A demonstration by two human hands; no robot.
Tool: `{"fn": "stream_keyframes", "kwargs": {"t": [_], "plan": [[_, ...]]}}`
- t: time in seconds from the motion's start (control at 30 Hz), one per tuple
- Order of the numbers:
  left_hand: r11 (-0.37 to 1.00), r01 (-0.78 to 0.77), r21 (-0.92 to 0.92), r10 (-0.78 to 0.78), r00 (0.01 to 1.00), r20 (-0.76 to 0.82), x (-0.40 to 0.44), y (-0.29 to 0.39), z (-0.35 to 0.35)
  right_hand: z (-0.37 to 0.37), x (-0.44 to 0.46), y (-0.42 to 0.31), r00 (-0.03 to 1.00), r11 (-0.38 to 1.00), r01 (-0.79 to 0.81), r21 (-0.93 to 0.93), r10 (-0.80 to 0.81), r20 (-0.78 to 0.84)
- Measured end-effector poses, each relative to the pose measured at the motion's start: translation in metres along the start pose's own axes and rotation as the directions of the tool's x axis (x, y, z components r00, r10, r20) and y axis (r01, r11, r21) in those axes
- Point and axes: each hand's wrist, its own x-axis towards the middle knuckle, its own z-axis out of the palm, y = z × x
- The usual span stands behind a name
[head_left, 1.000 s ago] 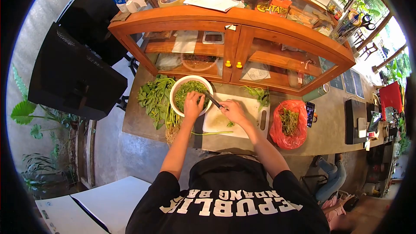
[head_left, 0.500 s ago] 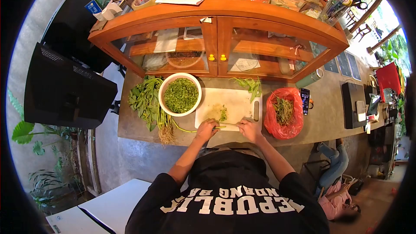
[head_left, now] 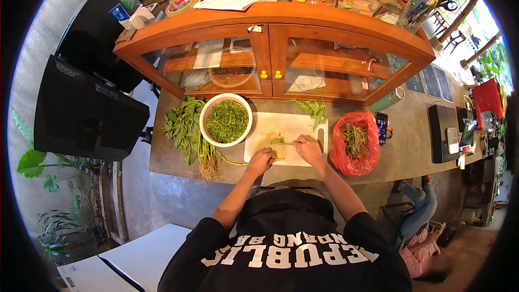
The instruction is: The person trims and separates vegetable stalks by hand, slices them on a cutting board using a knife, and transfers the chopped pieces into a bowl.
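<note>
On the white cutting board (head_left: 265,124), my left hand (head_left: 261,161) is closed around a long green stem (head_left: 232,163), whose cut end pokes out past the fingers. My right hand (head_left: 309,149) grips a knife (head_left: 287,144), its thin blade pointing left and lying by a small heap of chopped greens (head_left: 278,140). The knife's handle is hidden in the palm. A white bowl (head_left: 203,132) full of finely chopped greens stands at the board's upper left. Left of it lies a bunch of leafy stalks (head_left: 183,124) with roots. A leafy sprig (head_left: 318,112) rests on the board's upper right corner.
A red plastic bag (head_left: 339,157) holding plant scraps sits right of the board, with a phone (head_left: 381,124) beyond it. The wooden glass-door cabinet (head_left: 270,16) stands along the back. Black monitors (head_left: 86,113) are at left. Another person (head_left: 419,211) sits at lower right.
My right hand has moved the knife away from my body, from beside the stem to the chopped bits. My left hand still holds the stem in nearly the same place.
</note>
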Motion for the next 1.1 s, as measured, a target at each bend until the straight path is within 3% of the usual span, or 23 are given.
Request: {"fn": "stream_keyframes", "kwargs": {"t": [0.2,0.3,0.37,0.47,0.53,0.6,0.63,0.73,0.83,1.0,1.07,1.1], "plan": [[0.993,-0.02,-0.115,0.028,0.998,0.064,0.008,-0.004,-0.004,-0.005,0.013,0.002,0.998,0.999,-0.046,0.002,0.046,0.032],[0.984,-0.001,-0.181,0.007,1.0,0.029,0.009,-0.001,-0.011,-0.021,0.008,-0.003,0.995,0.992,-0.092,0.09,0.088,0.052],[0.983,0.135,-0.126,-0.157,0.97,-0.184,0.009,0.001,-0.013,-0.031,-0.002,-0.01,0.969,0.941,-0.247,0.233,0.238,0.066],[0.982,0.179,-0.064,-0.19,0.938,-0.291,0.014,-0.006,-0.013,-0.029,-0.021,-0.011,0.944,0.909,-0.307,0.283,0.328,-0.029],[0.979,0.195,-0.06,-0.203,0.956,-0.211,0.017,-0.01,-0.012,-0.013,-0.034,-0.008,0.922,0.896,-0.367,0.248,0.386,-0.029],[0.942,0.272,0.194,-0.222,0.944,-0.245,0.021,-0.011,-0.006,-0.004,-0.045,-0.009,0.895,0.878,-0.428,0.213,0.445,-0.037],[0.944,0.267,0.196,-0.218,0.946,-0.242,0.024,-0.013,-0.004,-0.003,-0.047,-0.015,0.88,0.86,-0.46,0.219,0.475,-0.014],[0.936,0.311,0.167,-0.289,0.947,-0.144,0.029,-0.012,0.003,0.009,-0.054,-0.028,0.847,0.817,-0.526,0.237,0.527,0.063],[0.966,0.22,0.137,-0.203,0.971,-0.127,0.031,-0.006,0.005,0.022,-0.053,-0.045,0.825,0.792,-0.559,0.246,0.559,0.077],[0.98,0.118,-0.162,-0.105,0.991,0.082,0.032,0.008,0.008,0.022,-0.04,-0.071,0.85,0.805,-0.524,0.278,0.515,0.109],[0.981,0.103,-0.166,-0.093,0.993,0.066,0.032,0.015,0.009,0.018,-0.029,-0.076,0.863,0.8,-0.504,0.325,0.456,0.218],[0.982,0.089,-0.169,-0.082,0.995,0.048,0.031,0.017,0.008,0.016,-0.026,-0.08,0.86,0.797,-0.51,0.323,0.472,0.194]]}}
